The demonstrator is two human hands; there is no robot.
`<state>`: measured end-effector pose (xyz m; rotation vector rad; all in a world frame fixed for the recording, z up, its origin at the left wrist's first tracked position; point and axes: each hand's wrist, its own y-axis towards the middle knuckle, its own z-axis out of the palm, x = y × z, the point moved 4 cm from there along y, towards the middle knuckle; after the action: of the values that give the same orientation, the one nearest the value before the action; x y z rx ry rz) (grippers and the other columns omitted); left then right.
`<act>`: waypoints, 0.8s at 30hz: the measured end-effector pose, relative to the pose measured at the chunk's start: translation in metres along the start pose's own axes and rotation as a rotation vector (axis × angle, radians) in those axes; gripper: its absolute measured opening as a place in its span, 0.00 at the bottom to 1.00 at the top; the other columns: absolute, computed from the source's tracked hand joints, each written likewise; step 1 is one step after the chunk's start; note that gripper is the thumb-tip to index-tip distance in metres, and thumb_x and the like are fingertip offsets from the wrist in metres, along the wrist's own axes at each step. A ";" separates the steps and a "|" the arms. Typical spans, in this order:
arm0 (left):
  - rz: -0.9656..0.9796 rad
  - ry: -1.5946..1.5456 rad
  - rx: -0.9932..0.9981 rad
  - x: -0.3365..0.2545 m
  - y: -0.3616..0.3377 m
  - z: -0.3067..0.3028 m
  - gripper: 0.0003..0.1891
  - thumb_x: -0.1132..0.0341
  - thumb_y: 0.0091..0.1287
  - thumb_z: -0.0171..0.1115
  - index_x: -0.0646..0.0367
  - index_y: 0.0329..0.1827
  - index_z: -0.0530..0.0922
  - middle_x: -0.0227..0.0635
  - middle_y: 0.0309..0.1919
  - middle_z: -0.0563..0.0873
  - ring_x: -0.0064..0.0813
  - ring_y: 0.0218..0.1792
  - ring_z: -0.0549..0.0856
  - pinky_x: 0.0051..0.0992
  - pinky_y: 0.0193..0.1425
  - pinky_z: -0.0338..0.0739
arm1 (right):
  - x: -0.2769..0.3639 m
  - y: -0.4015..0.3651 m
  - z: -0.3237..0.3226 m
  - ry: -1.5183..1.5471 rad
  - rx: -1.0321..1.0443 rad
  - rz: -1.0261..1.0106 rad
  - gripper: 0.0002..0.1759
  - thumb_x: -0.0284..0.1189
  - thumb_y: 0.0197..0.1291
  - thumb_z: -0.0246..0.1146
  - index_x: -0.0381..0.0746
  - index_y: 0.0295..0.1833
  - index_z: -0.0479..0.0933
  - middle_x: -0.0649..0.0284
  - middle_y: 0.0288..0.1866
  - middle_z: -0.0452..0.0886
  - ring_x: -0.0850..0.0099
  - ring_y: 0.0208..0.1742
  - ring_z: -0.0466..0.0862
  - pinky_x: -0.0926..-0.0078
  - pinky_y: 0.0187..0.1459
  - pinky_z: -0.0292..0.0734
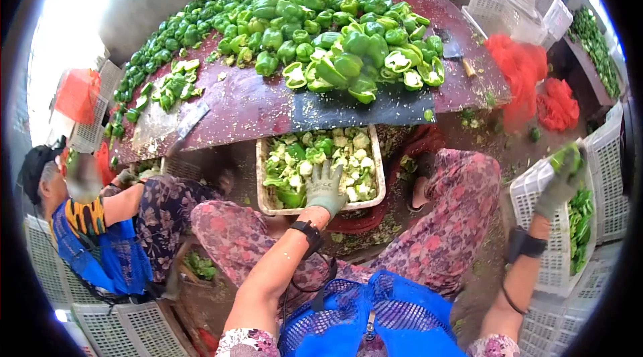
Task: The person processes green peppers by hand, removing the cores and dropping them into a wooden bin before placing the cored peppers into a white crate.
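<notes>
My left hand, in a grey-green work glove, lies with spread fingers on pepper cores and scraps. These fill a white plastic tray between my knees, at the table's front edge. Out to the right, my gloved right hand is closed around a green bell pepper piece; part of it is hidden by the fingers. That hand hangs above a white slotted crate with cut green pepper pieces inside. In front, halved peppers are piled on the table.
Whole green peppers are heaped on the dark red table. A broad-bladed knife lies at left, another blade at right. A co-worker sits on my left. Red netting and stacked crates stand rightward.
</notes>
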<state>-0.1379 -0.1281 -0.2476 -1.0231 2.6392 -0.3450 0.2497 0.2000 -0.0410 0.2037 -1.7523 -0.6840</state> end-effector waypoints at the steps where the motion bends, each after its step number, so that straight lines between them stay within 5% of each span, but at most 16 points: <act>1: -0.012 -0.042 0.062 0.001 0.005 0.008 0.46 0.52 0.55 0.68 0.38 0.78 0.54 0.40 0.79 0.48 0.53 0.75 0.53 0.57 0.74 0.50 | -0.015 0.037 -0.032 -0.514 -0.126 -0.349 0.38 0.49 0.63 0.62 0.30 0.68 0.66 0.45 0.68 0.70 0.54 0.67 0.71 0.62 0.66 0.66; 3: -0.010 -0.060 0.084 0.000 0.014 0.011 0.49 0.53 0.55 0.68 0.35 0.79 0.50 0.38 0.80 0.43 0.54 0.76 0.52 0.58 0.73 0.52 | -0.064 0.086 -0.078 -1.029 -0.153 -0.396 0.42 0.53 0.63 0.59 0.30 0.69 0.65 0.39 0.67 0.69 0.45 0.66 0.71 0.59 0.67 0.65; 4: -0.021 -0.064 0.090 -0.002 0.018 0.011 0.49 0.54 0.55 0.68 0.34 0.79 0.49 0.38 0.80 0.43 0.54 0.76 0.52 0.58 0.72 0.53 | -0.067 0.091 -0.091 -1.072 -0.137 -0.114 0.43 0.54 0.63 0.59 0.30 0.70 0.64 0.41 0.68 0.69 0.45 0.66 0.70 0.58 0.68 0.63; 5: -0.009 -0.046 0.106 -0.004 0.025 0.012 0.49 0.55 0.57 0.67 0.33 0.79 0.47 0.39 0.80 0.42 0.55 0.76 0.53 0.58 0.72 0.55 | -0.069 0.090 -0.096 -1.067 -0.114 -0.224 0.40 0.52 0.64 0.59 0.31 0.70 0.64 0.42 0.68 0.69 0.48 0.68 0.69 0.60 0.69 0.62; 8: 0.015 0.001 0.105 -0.009 0.040 0.011 0.48 0.58 0.59 0.66 0.32 0.80 0.44 0.41 0.80 0.43 0.55 0.75 0.55 0.59 0.71 0.57 | -0.043 0.046 -0.036 -0.741 0.092 -0.272 0.36 0.46 0.66 0.58 0.31 0.70 0.64 0.45 0.70 0.68 0.54 0.71 0.67 0.64 0.71 0.59; 12: 0.117 0.099 -0.011 0.003 0.062 0.020 0.45 0.58 0.59 0.65 0.30 0.79 0.50 0.41 0.79 0.49 0.52 0.74 0.60 0.59 0.69 0.60 | 0.070 -0.066 0.099 -0.080 0.552 0.018 0.29 0.32 0.66 0.59 0.31 0.70 0.65 0.52 0.71 0.67 0.63 0.72 0.67 0.67 0.73 0.57; 16: 0.174 0.247 0.063 0.014 0.094 0.024 0.43 0.60 0.62 0.63 0.29 0.79 0.50 0.38 0.79 0.48 0.51 0.74 0.60 0.54 0.69 0.62 | 0.103 -0.129 0.180 0.107 0.870 -0.070 0.29 0.20 0.57 0.61 0.33 0.67 0.68 0.54 0.67 0.72 0.63 0.67 0.72 0.67 0.69 0.63; 18: 0.151 0.243 0.250 0.020 0.114 0.013 0.39 0.64 0.65 0.57 0.29 0.78 0.52 0.35 0.80 0.47 0.46 0.76 0.57 0.49 0.72 0.61 | 0.109 -0.143 0.211 0.100 0.998 -0.036 0.28 0.20 0.54 0.62 0.33 0.63 0.71 0.53 0.63 0.74 0.63 0.64 0.74 0.66 0.67 0.66; 21: 0.192 0.246 0.086 0.041 0.141 0.017 0.36 0.65 0.66 0.53 0.30 0.78 0.54 0.39 0.78 0.53 0.47 0.75 0.60 0.46 0.73 0.62 | 0.101 -0.150 0.249 0.038 1.119 -0.054 0.27 0.25 0.56 0.63 0.32 0.63 0.71 0.51 0.60 0.75 0.61 0.61 0.76 0.67 0.63 0.69; 24: 0.045 0.041 0.101 0.059 0.168 0.018 0.27 0.61 0.69 0.48 0.47 0.73 0.65 0.39 0.74 0.64 0.44 0.70 0.68 0.43 0.72 0.63 | 0.069 -0.146 0.277 -0.053 1.173 0.020 0.27 0.29 0.57 0.63 0.33 0.62 0.71 0.50 0.58 0.76 0.62 0.58 0.77 0.67 0.61 0.71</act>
<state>-0.2769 -0.0500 -0.3293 -0.9330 2.6463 -0.4880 -0.0600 0.1421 -0.1028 0.9563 -2.0106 0.4385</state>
